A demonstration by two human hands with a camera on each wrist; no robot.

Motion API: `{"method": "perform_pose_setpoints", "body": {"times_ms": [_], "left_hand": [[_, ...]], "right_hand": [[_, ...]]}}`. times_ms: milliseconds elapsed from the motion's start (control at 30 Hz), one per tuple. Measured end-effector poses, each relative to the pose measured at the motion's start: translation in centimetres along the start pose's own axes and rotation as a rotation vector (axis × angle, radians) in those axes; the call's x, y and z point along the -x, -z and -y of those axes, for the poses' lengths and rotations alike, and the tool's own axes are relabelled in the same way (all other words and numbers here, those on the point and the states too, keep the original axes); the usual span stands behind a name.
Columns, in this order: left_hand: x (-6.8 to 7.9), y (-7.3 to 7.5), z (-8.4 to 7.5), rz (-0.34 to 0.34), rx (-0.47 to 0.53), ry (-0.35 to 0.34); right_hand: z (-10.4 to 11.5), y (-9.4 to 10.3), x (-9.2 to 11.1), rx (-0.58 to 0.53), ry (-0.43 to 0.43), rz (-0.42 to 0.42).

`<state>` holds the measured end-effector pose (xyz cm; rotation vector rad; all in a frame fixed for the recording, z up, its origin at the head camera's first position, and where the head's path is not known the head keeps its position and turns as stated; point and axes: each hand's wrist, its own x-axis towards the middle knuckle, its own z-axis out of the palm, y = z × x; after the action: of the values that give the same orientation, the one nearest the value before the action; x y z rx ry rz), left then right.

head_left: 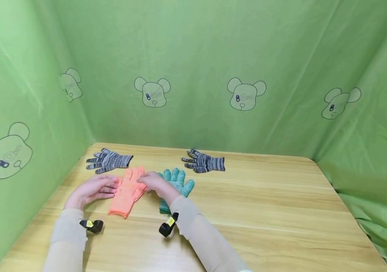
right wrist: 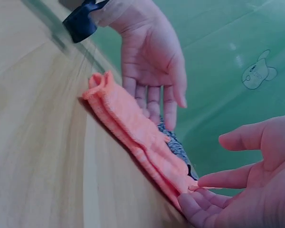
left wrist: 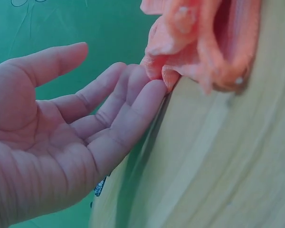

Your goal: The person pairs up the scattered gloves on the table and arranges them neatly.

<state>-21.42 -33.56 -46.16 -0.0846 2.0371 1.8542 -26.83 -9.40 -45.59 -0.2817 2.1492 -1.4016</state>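
Observation:
An orange knit glove lies on the table between the two hands, fingers pointing away and cuff towards the near edge. At its left side is the left hand; in the left wrist view the palm is turned up, the fingers are relaxed, and their tips touch the orange fabric. On the glove's other side, the right hand has its fingertips at the orange glove's edge. The right wrist view shows its thumb standing apart from its fingers. A green glove lies partly hidden under the right forearm.
Two grey-black striped gloves lie farther back, one at the left and one nearer the middle. Green curtains with bear-head prints surround the wooden table at the back and both sides. Each wrist carries a black camera.

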Motion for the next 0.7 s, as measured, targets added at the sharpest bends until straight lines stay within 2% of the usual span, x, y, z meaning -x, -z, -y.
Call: {"method": "perform_pose_setpoints", "body": {"times_ms": [133,333,533,700], "left_hand": [[0.2,0.1,0.1,0.006,0.033,0.002],[0.2,0.2,0.2,0.007,0.074,0.002],[0.3,0.2,0.1,0.009,0.081,-0.004],[0.5,0.3,0.2,0.01,0.093,-0.006]], "right_hand": [[-0.4,0.4,0.1,0.01,0.027,-0.001],[-0.1,0.7,0.6,0.044,-0.027,-0.007],[0.2,0.5,0.7,0.069,-0.017,0.003],[0.3,0.8,1.3,-0.009,-0.01,0.017]]}}
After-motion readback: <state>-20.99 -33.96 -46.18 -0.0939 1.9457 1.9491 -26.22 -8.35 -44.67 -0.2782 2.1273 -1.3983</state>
